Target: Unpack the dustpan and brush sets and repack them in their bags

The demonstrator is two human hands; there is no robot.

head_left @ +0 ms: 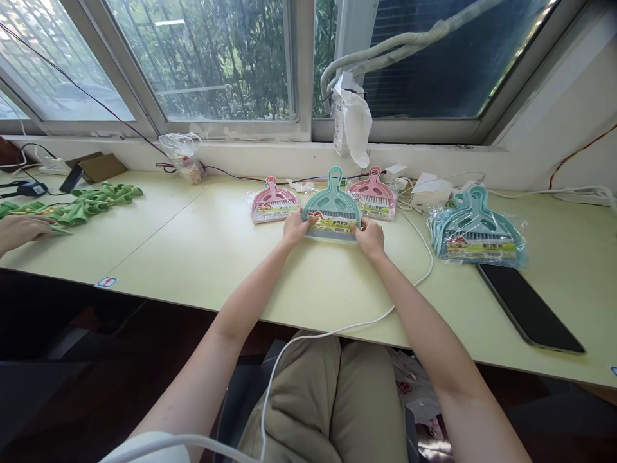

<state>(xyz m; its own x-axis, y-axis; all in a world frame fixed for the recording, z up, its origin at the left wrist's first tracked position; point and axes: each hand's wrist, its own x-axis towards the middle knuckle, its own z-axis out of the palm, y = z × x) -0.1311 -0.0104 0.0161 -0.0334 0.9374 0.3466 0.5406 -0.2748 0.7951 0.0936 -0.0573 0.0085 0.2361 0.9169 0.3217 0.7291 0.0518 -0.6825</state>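
Note:
A teal dustpan and brush set (332, 200) with a printed label stands near the middle of the table. My left hand (295, 226) grips its lower left edge, and my right hand (370, 236) grips its lower right edge. Just behind it to the left is a pink dustpan set (273, 202) in clear wrapping. Another pink dustpan set (376, 195) sits behind it to the right, partly hidden. Further right, several teal dustpan sets (482, 225) in clear plastic lie stacked together.
A black phone (533, 308) lies at the right. One white cable (427, 260) crosses the table and hangs over its front edge. At the left, another person's hand (26, 231) is by green tubular pieces (91, 204). A plastic bag (186, 157) stands by the window.

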